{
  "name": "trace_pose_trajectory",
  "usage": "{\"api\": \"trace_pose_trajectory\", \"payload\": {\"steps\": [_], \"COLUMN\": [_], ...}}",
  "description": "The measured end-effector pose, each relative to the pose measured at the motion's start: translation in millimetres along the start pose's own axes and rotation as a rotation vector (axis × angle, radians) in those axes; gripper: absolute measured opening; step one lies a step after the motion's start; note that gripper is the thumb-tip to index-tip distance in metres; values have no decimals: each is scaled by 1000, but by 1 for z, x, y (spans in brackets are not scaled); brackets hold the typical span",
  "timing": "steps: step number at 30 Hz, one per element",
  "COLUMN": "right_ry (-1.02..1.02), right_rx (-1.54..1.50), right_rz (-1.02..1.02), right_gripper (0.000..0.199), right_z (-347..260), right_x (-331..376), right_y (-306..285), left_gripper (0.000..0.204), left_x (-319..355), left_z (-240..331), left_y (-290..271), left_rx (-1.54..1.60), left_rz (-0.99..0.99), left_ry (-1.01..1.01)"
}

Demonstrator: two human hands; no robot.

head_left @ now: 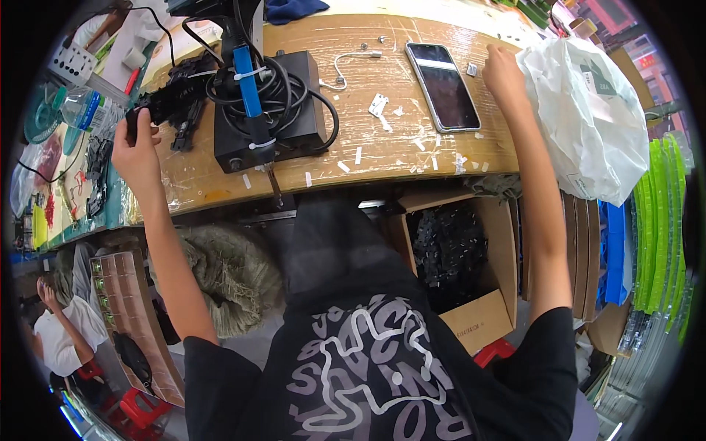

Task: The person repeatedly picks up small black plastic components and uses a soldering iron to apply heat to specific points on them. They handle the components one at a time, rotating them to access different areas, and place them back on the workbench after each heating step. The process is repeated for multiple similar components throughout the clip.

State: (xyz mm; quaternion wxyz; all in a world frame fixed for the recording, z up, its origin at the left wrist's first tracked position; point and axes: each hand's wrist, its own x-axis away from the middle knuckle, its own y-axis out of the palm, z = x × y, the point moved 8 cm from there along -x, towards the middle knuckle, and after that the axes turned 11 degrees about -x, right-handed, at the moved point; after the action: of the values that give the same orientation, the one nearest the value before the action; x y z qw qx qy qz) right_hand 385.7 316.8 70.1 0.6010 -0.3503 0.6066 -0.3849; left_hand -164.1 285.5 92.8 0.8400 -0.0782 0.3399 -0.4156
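My left hand [138,153] is at the left of the table, its thumb and fingers closed on a black plastic part [133,122]. Right behind it lies a pile of similar black parts [179,95]. Across the table, my right hand [503,76] rests with curled fingers near the far edge; what its fingertips hold, if anything, is hidden. Just left of that hand sits a small metallic piece [471,69]. A smartphone [446,88] with a dark screen lies beside it. In the middle are a small white bracket-like piece [379,106] and a white earphone cable [340,72].
A black box [305,84] with a coiled black cable and a blue-handled tool stands left of centre. A white plastic bag [588,110] sits at the right. Below the table edge is a cardboard box [478,323] of black parts. Another person [70,334] sits at lower left.
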Motion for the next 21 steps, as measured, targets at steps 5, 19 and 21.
{"api": "trace_pose_trajectory", "payload": {"steps": [5,19,21], "right_ry": [224,4,21], "right_rx": [178,-197,-504], "right_rz": [-322,122,204], "right_gripper": [18,13,12], "right_z": [44,7,-25], "right_x": [-38,-20,18], "right_y": [53,-9,-64], "left_gripper": [15,30,32], "left_x": [10,125,143], "left_z": [-21,35,38], "left_y": [-8,-41,-24], "left_rx": [459,837,858], "left_rz": [22,-153,-250], "left_ry": [-232,-428,-470]}}
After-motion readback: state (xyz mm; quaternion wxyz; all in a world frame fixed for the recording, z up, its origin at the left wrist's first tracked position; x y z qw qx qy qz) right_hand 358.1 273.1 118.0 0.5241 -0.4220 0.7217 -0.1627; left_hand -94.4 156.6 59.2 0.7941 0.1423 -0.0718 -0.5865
